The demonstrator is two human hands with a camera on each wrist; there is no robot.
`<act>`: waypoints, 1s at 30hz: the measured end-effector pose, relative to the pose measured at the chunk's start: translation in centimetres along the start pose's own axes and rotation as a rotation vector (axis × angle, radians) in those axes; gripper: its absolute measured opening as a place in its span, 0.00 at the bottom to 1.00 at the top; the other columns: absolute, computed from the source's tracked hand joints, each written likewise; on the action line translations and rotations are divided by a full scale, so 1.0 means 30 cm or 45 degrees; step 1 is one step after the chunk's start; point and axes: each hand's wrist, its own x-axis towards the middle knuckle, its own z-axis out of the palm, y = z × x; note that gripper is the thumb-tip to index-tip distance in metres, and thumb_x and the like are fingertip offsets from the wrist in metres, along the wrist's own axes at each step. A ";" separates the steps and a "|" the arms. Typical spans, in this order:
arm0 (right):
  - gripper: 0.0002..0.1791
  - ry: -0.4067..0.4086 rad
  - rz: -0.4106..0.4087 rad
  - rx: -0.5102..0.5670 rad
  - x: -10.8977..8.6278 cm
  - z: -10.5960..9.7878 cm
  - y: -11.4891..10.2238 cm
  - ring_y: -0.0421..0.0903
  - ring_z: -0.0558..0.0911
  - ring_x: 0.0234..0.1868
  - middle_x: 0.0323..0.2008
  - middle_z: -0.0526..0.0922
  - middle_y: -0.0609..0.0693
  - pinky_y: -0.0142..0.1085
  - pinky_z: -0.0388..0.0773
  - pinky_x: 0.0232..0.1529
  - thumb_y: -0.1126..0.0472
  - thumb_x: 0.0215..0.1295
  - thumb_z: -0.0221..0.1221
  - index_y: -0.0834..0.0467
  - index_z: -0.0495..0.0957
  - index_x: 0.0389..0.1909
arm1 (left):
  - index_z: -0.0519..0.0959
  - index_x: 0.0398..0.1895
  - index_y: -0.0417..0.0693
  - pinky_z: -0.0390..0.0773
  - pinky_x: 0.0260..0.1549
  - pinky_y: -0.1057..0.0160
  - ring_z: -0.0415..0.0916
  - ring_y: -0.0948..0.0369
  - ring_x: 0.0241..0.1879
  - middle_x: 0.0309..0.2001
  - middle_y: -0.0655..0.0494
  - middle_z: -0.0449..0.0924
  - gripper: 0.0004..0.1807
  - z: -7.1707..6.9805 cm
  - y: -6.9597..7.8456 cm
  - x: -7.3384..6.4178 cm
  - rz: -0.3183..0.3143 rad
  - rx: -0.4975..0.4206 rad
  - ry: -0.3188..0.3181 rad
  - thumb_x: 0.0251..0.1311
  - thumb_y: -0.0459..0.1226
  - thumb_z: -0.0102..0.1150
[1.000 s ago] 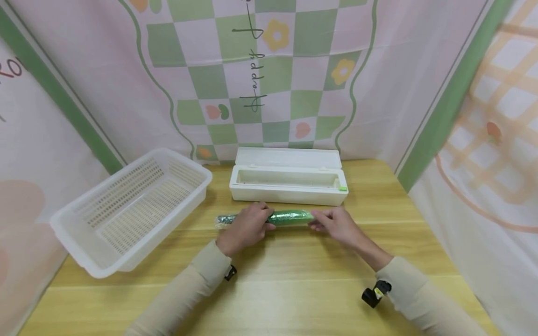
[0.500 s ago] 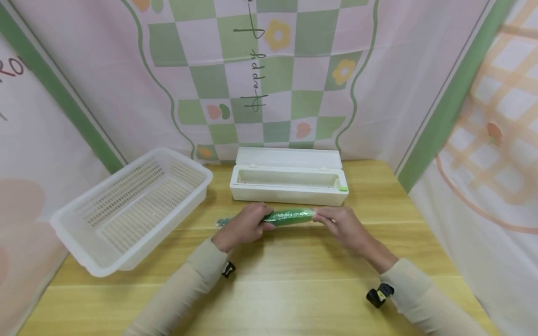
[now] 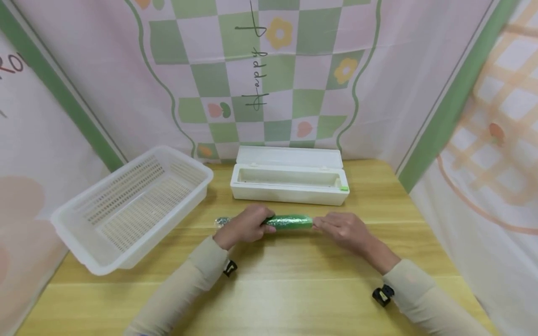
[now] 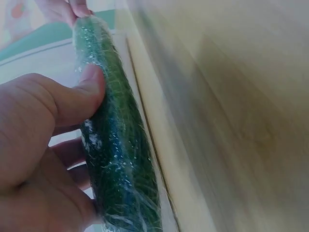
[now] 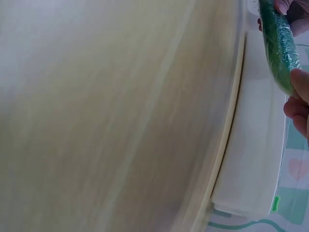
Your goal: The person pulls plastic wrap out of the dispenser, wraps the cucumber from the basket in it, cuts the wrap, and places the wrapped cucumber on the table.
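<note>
A green cucumber wrapped in clear film lies crosswise between my two hands. My left hand grips it around the middle; in the left wrist view the thumb of that hand presses along the cucumber's side. Shiny film sticks out past its left end. At the other end, my right hand pinches the tip and the film there between thumb and fingers. The right wrist view shows those fingers at the paler end of the cucumber.
Behind the cucumber stands a long white box, its lid raised and a green piece at its right corner. To the left is a white slotted basket. All rest on a wooden table before a patterned cloth.
The right hand has rolled over and shifted slightly right and down at the cucumber's end. The cucumber's right end tilted up briefly, then levelled. The left hand keeps its grip.
</note>
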 end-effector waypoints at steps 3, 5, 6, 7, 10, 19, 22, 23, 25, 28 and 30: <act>0.26 -0.005 0.044 0.032 -0.008 -0.009 0.016 0.45 0.90 0.28 0.32 0.93 0.52 0.34 0.88 0.30 0.47 0.83 0.53 0.61 0.90 0.35 | 0.74 0.25 0.49 0.68 0.27 0.70 0.63 0.66 0.24 0.21 0.62 0.66 0.16 0.009 0.001 0.005 -0.004 0.023 0.007 0.71 0.39 0.66; 0.29 -0.042 0.148 0.102 -0.008 -0.022 0.028 0.46 0.91 0.30 0.34 0.92 0.53 0.35 0.88 0.31 0.41 0.80 0.55 0.62 0.89 0.37 | 0.75 0.27 0.49 0.69 0.28 0.69 0.64 0.65 0.25 0.23 0.61 0.67 0.15 0.016 0.001 0.007 -0.010 0.048 0.021 0.71 0.40 0.67; 0.29 -0.064 0.216 0.146 -0.007 -0.029 0.034 0.47 0.91 0.32 0.35 0.92 0.54 0.36 0.89 0.33 0.39 0.77 0.57 0.62 0.89 0.39 | 0.76 0.28 0.49 0.71 0.28 0.68 0.65 0.65 0.26 0.23 0.60 0.69 0.14 0.018 0.002 0.007 -0.015 0.061 0.030 0.71 0.40 0.67; 0.29 -0.097 0.287 0.185 -0.006 -0.037 0.038 0.48 0.91 0.33 0.36 0.92 0.55 0.38 0.89 0.34 0.39 0.74 0.61 0.63 0.88 0.42 | 0.77 0.29 0.48 0.73 0.30 0.67 0.67 0.64 0.26 0.25 0.60 0.71 0.13 0.022 0.003 0.007 -0.017 0.085 0.040 0.70 0.41 0.67; 0.28 -0.262 0.526 0.320 0.010 -0.054 0.039 0.50 0.90 0.39 0.41 0.92 0.56 0.43 0.90 0.40 0.43 0.64 0.73 0.64 0.86 0.50 | 0.83 0.38 0.45 0.80 0.36 0.63 0.75 0.61 0.32 0.32 0.56 0.80 0.10 0.032 0.010 0.008 -0.028 0.181 0.066 0.69 0.43 0.69; 0.27 -0.699 0.719 0.405 0.077 -0.009 -0.006 0.43 0.88 0.43 0.46 0.91 0.52 0.40 0.87 0.44 0.46 0.60 0.76 0.61 0.86 0.52 | 0.85 0.54 0.45 0.86 0.43 0.60 0.82 0.59 0.42 0.47 0.53 0.86 0.19 0.054 0.059 0.027 0.015 0.372 0.146 0.69 0.48 0.68; 0.22 -0.682 0.728 0.397 0.084 -0.003 -0.010 0.42 0.87 0.41 0.44 0.91 0.51 0.39 0.87 0.42 0.50 0.61 0.76 0.60 0.87 0.50 | 0.85 0.56 0.46 0.86 0.44 0.59 0.83 0.59 0.43 0.49 0.52 0.86 0.20 0.056 0.064 0.027 0.022 0.373 0.178 0.70 0.49 0.67; 0.21 -0.679 0.737 0.398 0.085 -0.003 -0.010 0.42 0.87 0.41 0.44 0.91 0.51 0.39 0.87 0.43 0.51 0.62 0.75 0.59 0.87 0.50 | 0.84 0.57 0.46 0.86 0.45 0.59 0.83 0.59 0.44 0.50 0.52 0.86 0.21 0.055 0.063 0.025 0.022 0.366 0.184 0.70 0.49 0.67; 0.21 -0.674 0.759 0.403 0.084 -0.005 -0.010 0.43 0.88 0.42 0.46 0.92 0.52 0.41 0.88 0.44 0.52 0.63 0.75 0.60 0.87 0.52 | 0.84 0.60 0.46 0.86 0.47 0.58 0.84 0.58 0.47 0.52 0.51 0.86 0.24 0.052 0.056 0.019 0.029 0.354 0.194 0.69 0.50 0.68; 0.23 -0.663 0.767 0.402 0.078 -0.011 -0.008 0.47 0.90 0.43 0.49 0.92 0.55 0.42 0.89 0.45 0.53 0.63 0.74 0.61 0.86 0.55 | 0.82 0.64 0.45 0.86 0.53 0.56 0.85 0.57 0.51 0.56 0.50 0.86 0.30 0.038 0.036 0.002 0.050 0.314 0.192 0.67 0.53 0.69; 0.24 -0.654 0.760 0.400 0.073 -0.013 -0.007 0.48 0.91 0.43 0.49 0.91 0.57 0.42 0.90 0.45 0.54 0.63 0.75 0.62 0.86 0.55 | 0.80 0.67 0.45 0.85 0.58 0.55 0.85 0.55 0.56 0.59 0.49 0.86 0.33 0.020 0.014 -0.016 0.047 0.273 0.174 0.68 0.55 0.67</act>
